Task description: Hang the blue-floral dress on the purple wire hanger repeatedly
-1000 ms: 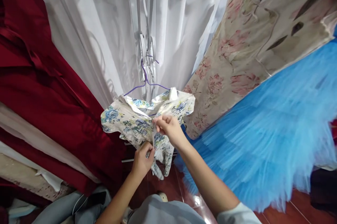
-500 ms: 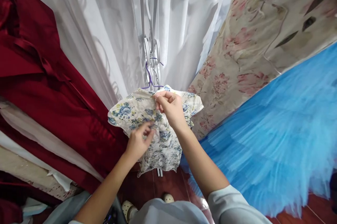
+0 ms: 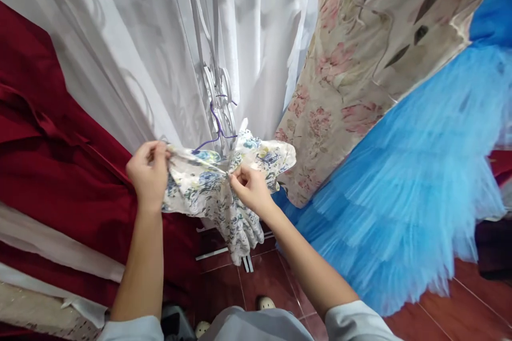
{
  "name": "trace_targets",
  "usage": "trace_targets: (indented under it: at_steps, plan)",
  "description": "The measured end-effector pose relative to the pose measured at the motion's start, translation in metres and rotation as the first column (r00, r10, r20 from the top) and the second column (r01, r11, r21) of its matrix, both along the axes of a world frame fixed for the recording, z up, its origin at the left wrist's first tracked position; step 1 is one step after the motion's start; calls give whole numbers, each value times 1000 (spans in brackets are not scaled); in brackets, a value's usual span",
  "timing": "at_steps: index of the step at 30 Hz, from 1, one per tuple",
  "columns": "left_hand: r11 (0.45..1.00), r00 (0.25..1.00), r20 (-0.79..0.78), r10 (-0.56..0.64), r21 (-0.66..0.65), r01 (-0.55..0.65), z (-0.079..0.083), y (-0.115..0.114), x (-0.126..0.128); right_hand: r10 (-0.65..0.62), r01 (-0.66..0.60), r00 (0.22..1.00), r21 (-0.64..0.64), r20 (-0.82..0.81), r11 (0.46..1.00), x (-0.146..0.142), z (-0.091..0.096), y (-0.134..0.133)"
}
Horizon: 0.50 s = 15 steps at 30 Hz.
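Note:
A small white garment with a blue and yellow flower print (image 3: 208, 183) hangs on a purple wire hanger (image 3: 216, 130) hooked to a white metal rack (image 3: 218, 90). My left hand (image 3: 149, 173) is closed on the garment's left shoulder and sleeve, pulling it out to the left. My right hand (image 3: 248, 189) pinches the cloth at the front middle, just under the collar. The lower part of the garment hangs bunched below my right hand.
Sheer white fabric (image 3: 132, 47) hangs behind the rack. Dark red cloth (image 3: 60, 170) fills the left. A beige garment with pink flowers (image 3: 360, 63) and a bright blue tulle skirt (image 3: 404, 181) hang to the right. Red floor tiles (image 3: 260, 282) lie below.
My left hand moved up and left from the garment's front to its left shoulder. My right hand dropped from the collar to the front middle. The garment's front has bunched together.

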State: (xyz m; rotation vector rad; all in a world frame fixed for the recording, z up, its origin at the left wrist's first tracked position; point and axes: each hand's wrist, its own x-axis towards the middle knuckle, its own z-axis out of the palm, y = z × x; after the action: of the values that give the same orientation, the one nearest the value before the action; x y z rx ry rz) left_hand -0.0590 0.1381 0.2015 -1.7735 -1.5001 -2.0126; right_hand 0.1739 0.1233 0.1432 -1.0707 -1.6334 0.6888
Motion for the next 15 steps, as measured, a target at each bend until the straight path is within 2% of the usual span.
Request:
trace_targets:
  at_steps: [2, 4, 7, 9, 10, 12, 15]
  plan:
    - [997, 981, 179, 79, -27, -75, -33, 5, -30, 64, -64, 998, -29, 6, 998, 1, -4, -7]
    - [988, 930, 336, 149, -94, -124, -75, 3, -46, 130, -130, 991, -47, 10, 990, 2, -9, -13]
    - [968, 875, 471, 115, -250, 7, -137, -13, -33, 158, -158, 987, -61, -17, 986, 10, -23, -15]
    - [935, 881, 471, 46, -330, 128, -165, -28, -5, 114, -117, 993, -101, -38, 988, 23, -37, -13]
    - [914, 886, 463, 4, -361, 185, -174, -36, 12, 91, -94, 995, -131, -30, 987, 32, -44, -12]
    - [865, 883, 460, -96, -401, 303, -178, -49, 48, 102, -92, 993, -166, 52, 982, 51, -56, -12]
    - [808, 867, 434, -245, -403, 430, -162, -61, 101, 281, -264, 936, -108, 211, 959, 75, -65, -18]
